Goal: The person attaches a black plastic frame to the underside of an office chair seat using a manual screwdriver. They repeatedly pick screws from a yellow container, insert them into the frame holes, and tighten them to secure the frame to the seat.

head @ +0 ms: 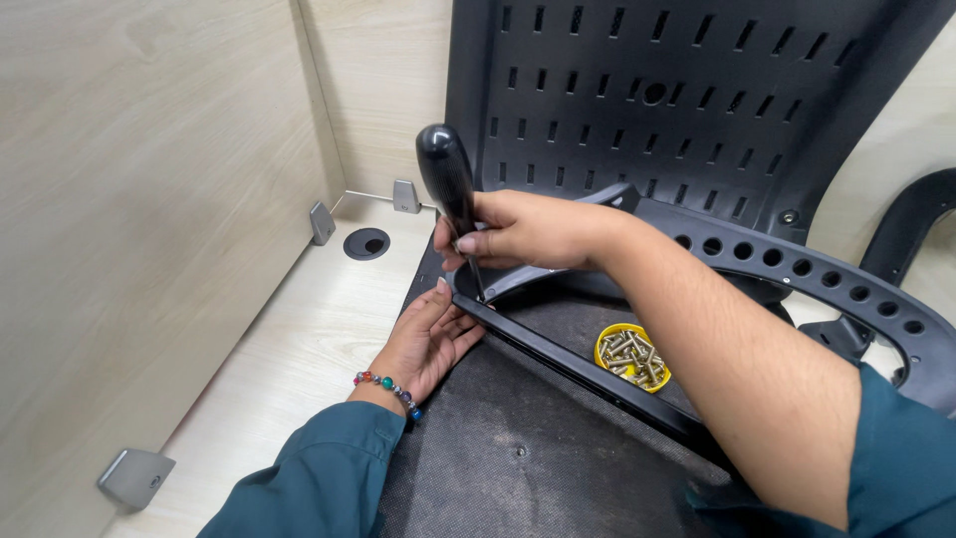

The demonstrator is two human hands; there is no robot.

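The right hand (518,231) is closed around a black-handled screwdriver (448,184), its tip down on the black metal bracket (588,374) of an upturned chair seat (518,448). The left hand (428,339) lies open, fingers pressed flat beside the tip. If the tip slips, it could jab those fingers. The yellow cup of screws (632,357) sits under the right forearm and could easily be knocked over.

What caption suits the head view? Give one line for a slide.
Right hand grips a black-handled screwdriver upright at a chair's black bracket; left hand steadies it.
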